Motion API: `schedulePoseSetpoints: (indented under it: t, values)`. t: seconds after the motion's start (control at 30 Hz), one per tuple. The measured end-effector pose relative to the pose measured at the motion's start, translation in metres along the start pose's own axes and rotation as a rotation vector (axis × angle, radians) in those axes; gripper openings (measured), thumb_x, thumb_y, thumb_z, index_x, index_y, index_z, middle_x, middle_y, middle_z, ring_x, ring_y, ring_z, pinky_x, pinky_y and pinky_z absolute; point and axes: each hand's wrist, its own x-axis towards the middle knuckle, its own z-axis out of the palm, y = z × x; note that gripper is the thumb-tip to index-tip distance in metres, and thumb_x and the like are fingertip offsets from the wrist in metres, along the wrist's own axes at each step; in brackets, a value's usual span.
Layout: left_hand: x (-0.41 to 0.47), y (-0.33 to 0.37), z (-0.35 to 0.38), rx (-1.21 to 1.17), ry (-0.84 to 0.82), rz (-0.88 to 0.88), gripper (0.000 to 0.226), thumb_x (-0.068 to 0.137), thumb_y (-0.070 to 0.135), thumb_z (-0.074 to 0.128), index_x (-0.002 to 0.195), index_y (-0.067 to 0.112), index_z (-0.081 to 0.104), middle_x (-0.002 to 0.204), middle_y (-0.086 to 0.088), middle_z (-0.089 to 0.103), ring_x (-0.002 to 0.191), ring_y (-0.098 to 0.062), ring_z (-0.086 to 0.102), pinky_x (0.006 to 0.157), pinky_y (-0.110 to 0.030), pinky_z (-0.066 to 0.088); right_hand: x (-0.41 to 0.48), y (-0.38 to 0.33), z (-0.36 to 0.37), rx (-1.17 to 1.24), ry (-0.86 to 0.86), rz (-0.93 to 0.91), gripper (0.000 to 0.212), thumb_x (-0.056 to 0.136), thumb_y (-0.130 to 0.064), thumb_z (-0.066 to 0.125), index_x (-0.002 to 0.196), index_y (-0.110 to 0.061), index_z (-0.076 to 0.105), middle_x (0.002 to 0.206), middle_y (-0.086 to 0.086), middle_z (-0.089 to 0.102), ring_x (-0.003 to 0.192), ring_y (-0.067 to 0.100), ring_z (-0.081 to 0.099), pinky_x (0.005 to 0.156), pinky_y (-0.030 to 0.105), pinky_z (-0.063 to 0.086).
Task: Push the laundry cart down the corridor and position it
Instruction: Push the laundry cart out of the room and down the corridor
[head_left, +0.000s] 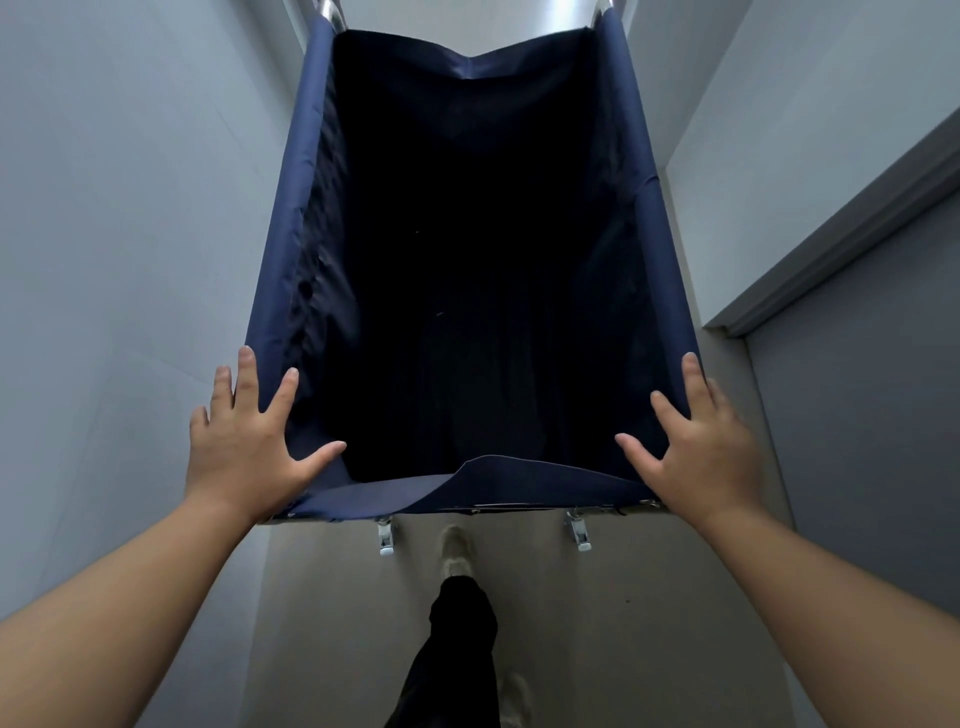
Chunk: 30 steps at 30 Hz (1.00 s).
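The laundry cart (291, 218) is a deep navy fabric bin on a metal frame, filling the middle of the head view; its inside is dark and looks empty. My left hand (244, 441) rests flat with fingers spread on the cart's near left corner. My right hand (696, 447) lies the same way on the near right corner. Neither hand curls around the rim. The near fabric edge (467, 486) sags over the frame between my hands.
White walls stand close on both sides of the cart. A grey door and its frame (852, 218) sit on the right wall. Two caster wheels (385, 538) show under the near edge. My leg and shoe (456, 556) step on the beige floor behind the cart.
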Motion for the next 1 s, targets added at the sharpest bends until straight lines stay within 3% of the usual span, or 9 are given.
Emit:
schedulePoseSetpoints:
  t: [0.27,0.63,0.8,1.0]
  values:
    - [0.09,-0.011,-0.006,-0.027,-0.006,0.012,0.107,0.075,0.089,0.036,0.153,0.016,0.047,0.167,-0.028,0.018,0.145,-0.057,0.031,0.095,-0.069,0.045,0.079,-0.01,0.009,0.009,-0.025,0.058,0.071,0.082,-0.065,0.047,0.129,-0.015,0.064,0.163,0.009,0.026,0.136,0.041,0.045,0.085,0.052,0.054]
    - [0.205,-0.024,-0.011,-0.056,-0.016,0.019,0.108,0.074,0.09,0.035,0.152,0.017,0.048,0.168,-0.025,0.017,0.145,-0.056,0.031,0.098,-0.068,0.044,0.187,-0.023,0.015,0.041,-0.008,0.071,0.07,0.079,-0.059,0.058,0.13,-0.011,0.064,0.162,0.013,0.03,0.136,0.044,0.044,0.096,0.057,0.05]
    - [0.247,-0.03,-0.015,-0.059,-0.022,0.018,0.108,0.074,0.089,0.034,0.151,0.016,0.049,0.167,-0.026,0.019,0.145,-0.057,0.032,0.098,-0.068,0.045,0.23,-0.025,0.023,0.044,-0.004,0.076,0.066,0.079,-0.051,0.075,0.13,-0.01,0.064,0.162,0.013,0.03,0.136,0.044,0.045,0.094,0.058,0.051]
    - [0.289,-0.035,-0.021,-0.056,-0.041,-0.003,0.111,0.073,0.091,0.031,0.155,0.018,0.045,0.17,-0.024,0.014,0.149,-0.054,0.026,0.105,-0.066,0.042,0.275,-0.031,0.028,0.042,0.004,0.081,0.066,0.075,-0.047,0.079,0.127,-0.008,0.066,0.161,0.014,0.032,0.134,0.045,0.047,0.095,0.057,0.05]
